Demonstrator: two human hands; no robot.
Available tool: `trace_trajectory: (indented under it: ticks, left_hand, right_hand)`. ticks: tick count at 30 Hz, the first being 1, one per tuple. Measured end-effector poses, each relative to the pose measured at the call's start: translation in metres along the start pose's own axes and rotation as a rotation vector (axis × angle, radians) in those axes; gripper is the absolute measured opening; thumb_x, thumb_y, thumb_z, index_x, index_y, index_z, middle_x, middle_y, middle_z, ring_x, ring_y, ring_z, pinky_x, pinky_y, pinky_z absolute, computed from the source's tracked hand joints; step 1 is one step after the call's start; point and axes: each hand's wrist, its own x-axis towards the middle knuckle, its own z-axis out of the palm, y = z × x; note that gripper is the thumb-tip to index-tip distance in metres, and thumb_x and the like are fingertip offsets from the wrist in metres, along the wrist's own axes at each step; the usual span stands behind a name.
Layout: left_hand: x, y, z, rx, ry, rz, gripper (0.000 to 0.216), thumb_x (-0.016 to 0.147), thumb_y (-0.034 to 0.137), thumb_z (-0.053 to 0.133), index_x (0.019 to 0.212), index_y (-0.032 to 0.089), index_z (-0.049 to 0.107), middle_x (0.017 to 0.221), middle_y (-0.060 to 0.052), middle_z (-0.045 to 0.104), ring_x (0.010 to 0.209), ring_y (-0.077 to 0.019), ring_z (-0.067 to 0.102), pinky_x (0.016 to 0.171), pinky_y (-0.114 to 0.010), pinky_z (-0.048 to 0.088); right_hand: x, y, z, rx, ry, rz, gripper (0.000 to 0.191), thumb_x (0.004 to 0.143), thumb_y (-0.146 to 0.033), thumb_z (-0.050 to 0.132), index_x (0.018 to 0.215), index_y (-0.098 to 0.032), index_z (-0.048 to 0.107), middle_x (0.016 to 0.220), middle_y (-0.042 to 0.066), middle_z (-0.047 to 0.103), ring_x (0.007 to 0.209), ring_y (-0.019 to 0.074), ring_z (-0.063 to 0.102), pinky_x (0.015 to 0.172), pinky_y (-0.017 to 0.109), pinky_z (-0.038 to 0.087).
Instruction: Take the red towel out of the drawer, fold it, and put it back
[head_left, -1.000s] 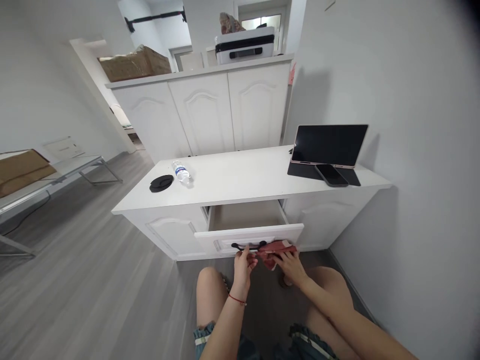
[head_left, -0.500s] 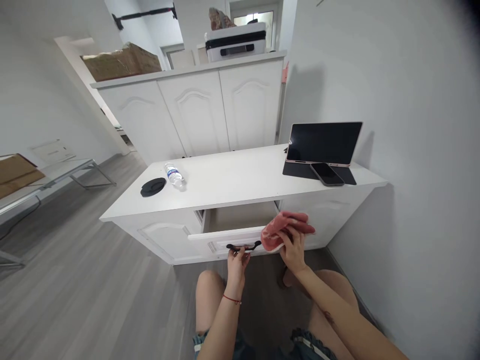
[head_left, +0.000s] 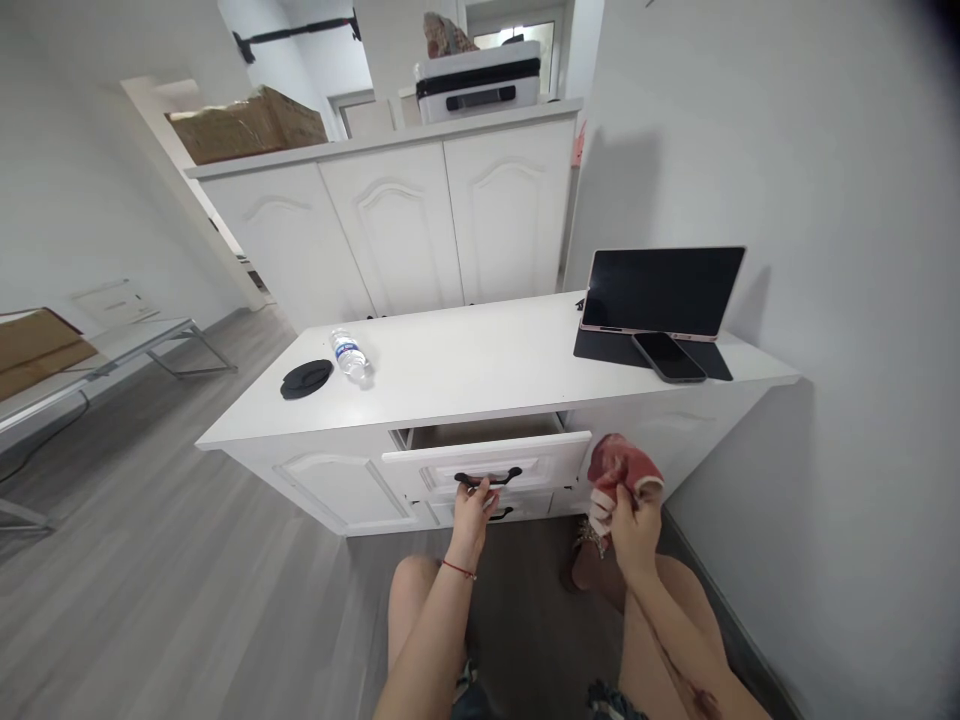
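My left hand [head_left: 475, 510] has its fingers curled around the black drawer handle [head_left: 487, 478] on the upper drawer [head_left: 525, 462] of a white cabinet. That drawer stands partly out, and a strip of its inside shows behind the front panel. Bunched in my right hand [head_left: 636, 525] is a red and white cloth [head_left: 622, 468], held to the right of the drawer front and over my knee. A second handle [head_left: 501, 514] shows on the lower drawer, just below my left hand.
On the white cabinet top [head_left: 457, 350] lie a clear plastic bottle [head_left: 351, 358] and a flat black round item [head_left: 307, 379] at the left. A tablet [head_left: 664, 290] and a phone [head_left: 669, 357] sit at the right. A grey wall [head_left: 862, 300] rises close on the right.
The upper drawer has slid inward, with my left hand still on its handle. My right hand has moved right and slightly down with the cloth, away from the drawer front.
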Motion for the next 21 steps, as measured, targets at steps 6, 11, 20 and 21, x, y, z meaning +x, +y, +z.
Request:
trace_trajectory:
  ticks: [6,11,20,21]
  left_hand:
    - [0.024,0.011,0.012,0.001,0.000,-0.003,0.027,0.071,0.018,0.079,0.078,0.020,0.052,0.077,0.000,0.065,0.070,-0.0141,0.067,0.081,-0.035,0.053]
    - [0.041,0.014,0.023,0.016,0.002,0.023,0.030,0.071,0.020,0.079,0.079,0.021,0.050,0.078,0.002,0.063,0.072,-0.0124,0.067,0.082,-0.034,0.051]
    - [0.040,0.018,0.025,0.150,0.029,0.002,0.034,0.067,0.036,0.081,0.080,0.020,0.053,0.088,-0.001,0.067,0.077,-0.0128,0.066,0.076,-0.028,0.044]
    - [0.033,0.013,0.020,0.173,0.025,-0.024,0.035,0.066,0.037,0.082,0.079,0.020,0.054,0.087,-0.002,0.068,0.077,-0.0139,0.066,0.074,-0.028,0.044]
  right_hand:
    - [-0.053,0.007,-0.032,0.140,-0.225,0.203,0.037,0.078,-0.050,0.060,0.102,-0.022,0.063,0.095,0.005,0.068,0.090,0.0230,0.062,0.083,0.039,0.048]
    - [-0.090,0.019,-0.041,0.114,-0.343,0.376,0.040,0.068,-0.053,0.069,0.093,-0.021,0.069,0.086,0.007,0.071,0.091,0.0292,0.065,0.082,0.040,0.052]
    - [-0.126,0.011,-0.037,0.220,-0.462,0.413,0.047,0.065,-0.054,0.070,0.105,-0.030,0.070,0.117,0.005,0.070,0.120,0.0274,0.059,0.105,0.042,0.043]
    - [-0.127,0.011,-0.038,0.241,-0.499,0.415,0.045,0.067,-0.054,0.068,0.104,-0.029,0.071,0.115,0.005,0.071,0.117,0.0279,0.061,0.102,0.043,0.046]
